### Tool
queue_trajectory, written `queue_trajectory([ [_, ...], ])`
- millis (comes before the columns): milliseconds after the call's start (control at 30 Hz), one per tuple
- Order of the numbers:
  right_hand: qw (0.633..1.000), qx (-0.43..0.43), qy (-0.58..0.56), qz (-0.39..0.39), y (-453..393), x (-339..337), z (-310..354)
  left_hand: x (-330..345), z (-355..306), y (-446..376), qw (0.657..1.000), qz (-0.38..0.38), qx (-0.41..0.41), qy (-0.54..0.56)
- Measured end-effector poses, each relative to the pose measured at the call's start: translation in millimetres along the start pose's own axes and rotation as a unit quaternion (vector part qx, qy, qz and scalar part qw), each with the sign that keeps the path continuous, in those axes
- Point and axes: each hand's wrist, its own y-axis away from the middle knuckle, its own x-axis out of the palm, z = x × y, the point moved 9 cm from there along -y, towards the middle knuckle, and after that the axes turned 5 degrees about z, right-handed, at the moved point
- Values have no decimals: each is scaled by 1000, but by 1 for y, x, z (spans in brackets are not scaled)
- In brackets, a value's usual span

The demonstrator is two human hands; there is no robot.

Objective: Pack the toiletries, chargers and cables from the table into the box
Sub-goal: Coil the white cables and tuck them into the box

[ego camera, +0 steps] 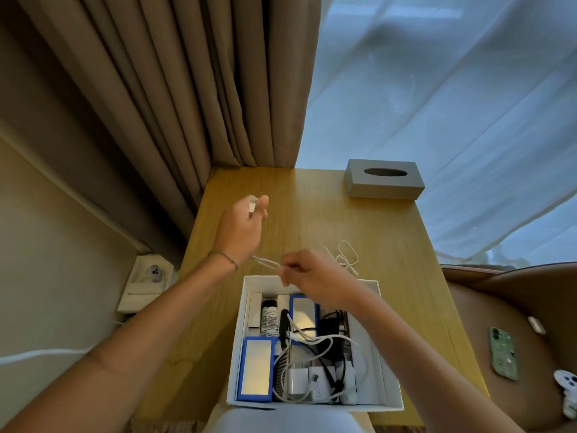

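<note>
Left hand (pixel 242 228): raised, arm extended forward, fingers pinched closed, thin band at wrist. Right hand (pixel 312 276): lower, nearer, fingertips pinched together.

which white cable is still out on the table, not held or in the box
The loose white cable looped on the wooden table, beyond the right hand; it lies outside the box, untouched.

The wooden table (pixel 312 220) carried a grey tissue box (pixel 384 179) at its far right corner. A white box (pixel 387 364) sat at the near edge, its front overhanging slightly. A loose white cable (pixel 346 256) lay looped on the bare wood just beyond the white box's far right corner, toward the table's right edge.
</note>
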Motion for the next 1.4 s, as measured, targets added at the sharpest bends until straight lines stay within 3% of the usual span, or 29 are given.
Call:
queue_trajectory([
  [167,998,-33,-46,-41,12,-61,9,35,-1,13,981,189,-6,-31],
  [333,989,-70,-79,-107,11,-104,14,74,-16,42,919,393,-11,27],
  [400,983,-77,-100,-135,8,-111,14,73,-25,43,926,377,8,30],
  [533,968,-66,-162,-180,-1,-111,0,36,-45,25,976,186,46,100],
  [633,964,-51,-212,-152,-9,-93,-10,15,-44,18,984,92,14,152],
  [700,958,-43,-244,-142,-15,-78,-15,8,-39,14,968,53,-37,243],
  [833,954,-22,-270,-130,-25,-35,-16,3,-40,2,900,10,-94,425],
  [900,960,-22,-256,-108,-26,-12,-10,-5,-38,-5,902,-35,-104,417],
  [1033,989,-32,-130,-66,-18,10,7,-29,-36,-16,961,-112,-54,248],
  [1133,995,-37,-81,-34,-6,-1,12,-36,-35,-22,989,-98,9,112],
  [1233,995,-39,-87,-34,9,-35,14,-23,-38,-22,997,-20,69,-24],
  [1400,992,-68,-55,-89,19,-95,25,26,-30,-4,979,199,45,-22],
])
